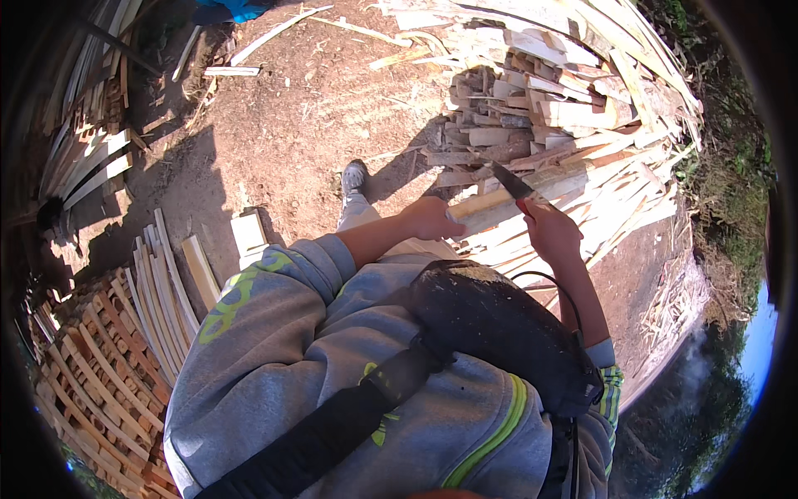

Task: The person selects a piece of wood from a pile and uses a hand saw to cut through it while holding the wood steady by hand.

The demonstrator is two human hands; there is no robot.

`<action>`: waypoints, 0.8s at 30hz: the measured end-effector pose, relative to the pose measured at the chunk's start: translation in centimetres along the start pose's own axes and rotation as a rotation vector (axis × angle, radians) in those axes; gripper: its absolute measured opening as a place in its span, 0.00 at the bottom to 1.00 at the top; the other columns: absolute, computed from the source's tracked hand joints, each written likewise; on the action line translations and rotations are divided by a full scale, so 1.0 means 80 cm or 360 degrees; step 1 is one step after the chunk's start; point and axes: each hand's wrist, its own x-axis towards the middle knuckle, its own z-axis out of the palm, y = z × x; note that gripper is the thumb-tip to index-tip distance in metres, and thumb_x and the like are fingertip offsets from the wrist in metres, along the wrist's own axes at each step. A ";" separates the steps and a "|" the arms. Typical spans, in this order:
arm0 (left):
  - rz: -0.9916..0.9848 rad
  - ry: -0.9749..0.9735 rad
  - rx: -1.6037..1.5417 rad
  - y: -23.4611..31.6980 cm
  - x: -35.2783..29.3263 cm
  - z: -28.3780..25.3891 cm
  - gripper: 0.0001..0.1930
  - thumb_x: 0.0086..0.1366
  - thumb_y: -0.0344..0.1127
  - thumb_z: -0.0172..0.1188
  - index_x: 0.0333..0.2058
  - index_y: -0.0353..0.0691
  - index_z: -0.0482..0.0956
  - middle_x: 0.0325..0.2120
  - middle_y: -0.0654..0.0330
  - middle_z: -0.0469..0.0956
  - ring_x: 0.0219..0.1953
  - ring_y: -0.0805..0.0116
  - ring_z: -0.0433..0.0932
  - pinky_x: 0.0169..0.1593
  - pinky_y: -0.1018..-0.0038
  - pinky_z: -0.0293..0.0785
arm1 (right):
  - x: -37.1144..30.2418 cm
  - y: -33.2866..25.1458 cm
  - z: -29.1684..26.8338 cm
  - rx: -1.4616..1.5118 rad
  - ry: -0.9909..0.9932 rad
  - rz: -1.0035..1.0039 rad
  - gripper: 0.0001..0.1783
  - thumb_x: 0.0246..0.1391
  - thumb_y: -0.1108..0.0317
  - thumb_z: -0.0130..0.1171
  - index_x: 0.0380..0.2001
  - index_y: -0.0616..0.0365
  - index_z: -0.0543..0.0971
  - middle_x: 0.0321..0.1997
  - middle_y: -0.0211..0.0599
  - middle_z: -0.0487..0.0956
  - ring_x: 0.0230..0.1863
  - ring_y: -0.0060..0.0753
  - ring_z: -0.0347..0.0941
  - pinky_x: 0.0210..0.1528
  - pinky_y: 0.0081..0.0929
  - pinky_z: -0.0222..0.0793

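My left hand [431, 219] is closed around the near left end of a long wooden board [490, 214], which slants away to the right across other timber. In my right hand [554, 235] is a knife [509, 180] with a dark, broad blade and a red handle. Its blade points up and to the left, over the board. Whether the edge touches the wood I cannot tell.
A pile of split wood [499, 125] and loose slats lies ahead to the right. Stacked boards [108, 366] stand at the left. Scattered strips [278, 37] lie on the brown dirt. A black bag [490, 320] hangs across my front.
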 end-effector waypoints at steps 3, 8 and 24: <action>0.0016 -0.0075 0.0089 0.011 -0.009 -0.006 0.31 0.58 0.65 0.67 0.32 0.36 0.90 0.26 0.56 0.88 0.30 0.62 0.88 0.40 0.65 0.83 | -0.007 0.025 -0.003 0.0260 -0.0062 -0.0029 0.20 0.75 0.56 0.48 0.61 0.39 0.82 0.53 0.36 0.87 0.50 0.46 0.84 0.53 0.45 0.79; 0.0037 -0.0100 -0.0069 0.009 -0.010 -0.005 0.29 0.61 0.64 0.66 0.31 0.39 0.92 0.24 0.58 0.87 0.30 0.63 0.88 0.40 0.66 0.82 | -0.008 -0.002 -0.007 0.0161 0.0251 -0.0148 0.16 0.71 0.61 0.56 0.57 0.38 0.84 0.47 0.34 0.89 0.43 0.46 0.86 0.46 0.42 0.81; -0.0379 -0.0128 -0.0081 -0.122 -0.019 -0.057 0.35 0.69 0.69 0.59 0.41 0.35 0.89 0.35 0.54 0.89 0.34 0.64 0.89 0.38 0.68 0.88 | -0.009 0.033 -0.017 0.0395 0.0102 -0.0110 0.22 0.66 0.61 0.63 0.61 0.47 0.84 0.51 0.47 0.88 0.46 0.55 0.85 0.49 0.49 0.81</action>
